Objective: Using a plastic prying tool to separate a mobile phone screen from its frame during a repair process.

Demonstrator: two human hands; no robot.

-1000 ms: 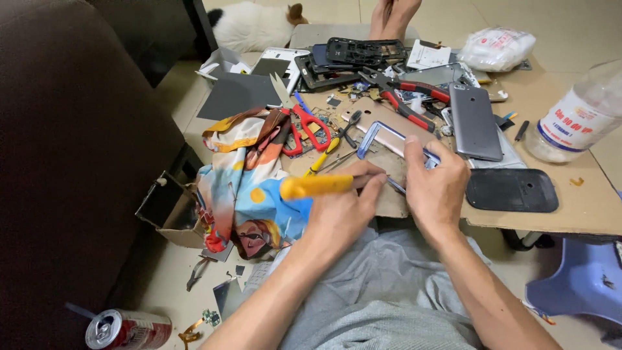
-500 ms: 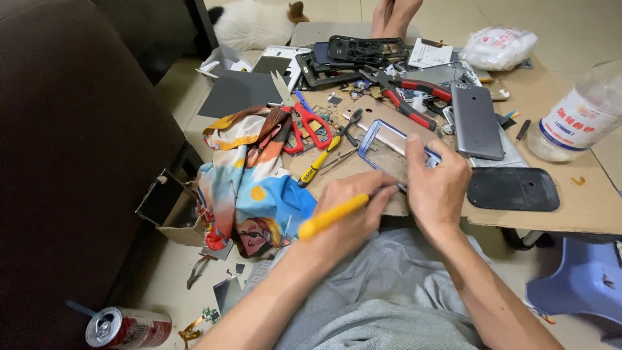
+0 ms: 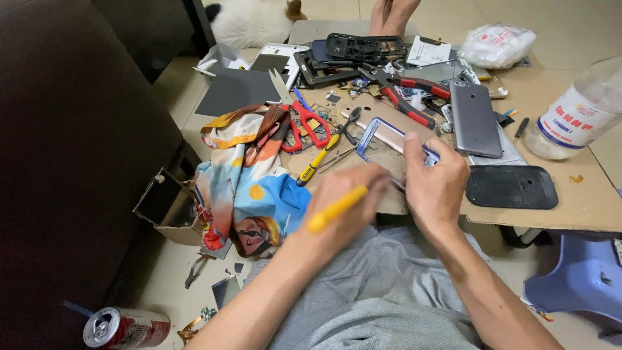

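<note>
Crowded near table edge (image 3: 518, 223): left hand (image 3: 343, 201) gripping yellow screwdriver (image 3: 337, 209); right hand (image 3: 437, 185) pinching blue phone frame (image 3: 389, 133), just beyond fingertips.

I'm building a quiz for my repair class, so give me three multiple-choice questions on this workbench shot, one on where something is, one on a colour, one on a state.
1. Where do the red-handled scissors lie?
A. On the floor by the can
B. On the table beside the patterned cloth
C. On the blue stool

2. What colour is the handle of the tool in the left hand?
A. Yellow
B. Green
C. Black

3. How does the right hand stand?
A. Flat on the lap
B. Raised in the air
C. Gripping the thin phone frame on the table

Answers:
1 B, the scissors lie on the table at the cloth's edge.
2 A, the handle sticking out of the fist is yellow.
3 C, the thumb and fingers close on the frame's near edge.
</note>
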